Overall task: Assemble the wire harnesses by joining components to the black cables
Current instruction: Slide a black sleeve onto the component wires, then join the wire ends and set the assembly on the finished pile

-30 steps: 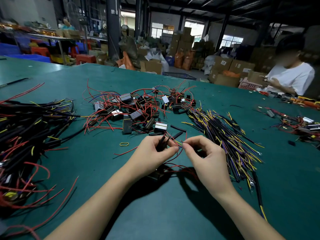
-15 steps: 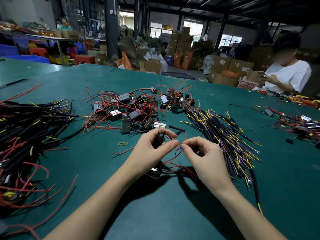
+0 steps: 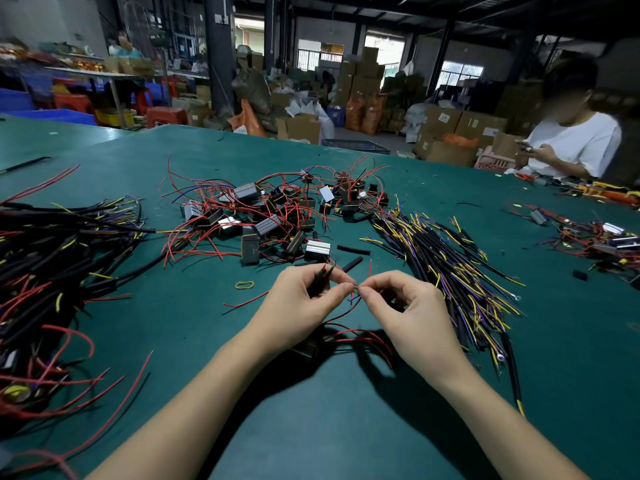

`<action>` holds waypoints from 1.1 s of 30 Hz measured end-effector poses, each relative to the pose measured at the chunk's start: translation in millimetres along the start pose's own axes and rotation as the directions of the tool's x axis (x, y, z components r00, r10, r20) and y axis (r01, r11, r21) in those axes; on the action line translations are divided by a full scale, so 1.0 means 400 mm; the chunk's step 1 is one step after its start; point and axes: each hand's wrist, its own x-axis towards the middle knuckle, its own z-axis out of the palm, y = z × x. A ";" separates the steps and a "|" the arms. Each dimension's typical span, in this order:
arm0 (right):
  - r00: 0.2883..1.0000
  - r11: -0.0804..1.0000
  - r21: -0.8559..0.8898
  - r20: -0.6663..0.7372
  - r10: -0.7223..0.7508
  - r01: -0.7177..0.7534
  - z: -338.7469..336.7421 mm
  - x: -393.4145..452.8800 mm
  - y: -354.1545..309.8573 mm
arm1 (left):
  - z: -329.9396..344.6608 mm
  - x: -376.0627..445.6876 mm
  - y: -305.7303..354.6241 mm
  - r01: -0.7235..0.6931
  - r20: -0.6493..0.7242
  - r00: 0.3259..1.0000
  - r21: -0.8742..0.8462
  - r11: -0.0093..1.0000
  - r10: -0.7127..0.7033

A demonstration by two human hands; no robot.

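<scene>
Since 1 second ago both hands stayed just before the component pile [image 3: 270,220]: left hand [image 3: 304,303] and right hand [image 3: 412,310] pinching wire ends [image 3: 355,292] together, likely mid-join.

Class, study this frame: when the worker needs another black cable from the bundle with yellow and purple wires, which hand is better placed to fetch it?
Probably the right hand: the cable bundle lies just beside it.

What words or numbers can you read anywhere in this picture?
None can be read for sure.
Cardboard box: a small white label with dark marks, too blurred.
Pillar sign: too small.
White-topped components on the table: no print visible.
</scene>
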 end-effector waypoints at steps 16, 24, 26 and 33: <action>0.967 0.880 -0.400 0.134 -0.218 0.254 -0.028 0.008 0.010 | 0.004 0.001 0.002 0.039 0.039 0.998 0.078 0.996 -0.043; 0.997 0.994 -0.103 0.079 -0.014 0.022 -0.022 0.005 0.006 | -0.004 -0.001 0.000 -0.110 0.021 0.994 0.134 0.985 0.108; 0.994 0.990 -0.131 0.099 -0.034 0.047 -0.024 0.006 0.009 | -0.009 -0.001 -0.002 -0.153 0.033 0.988 0.186 0.971 0.149; 0.954 0.896 -0.345 0.207 -0.218 0.280 -0.048 0.015 0.021 | -0.012 0.000 -0.007 -0.106 0.057 0.994 0.215 0.971 0.096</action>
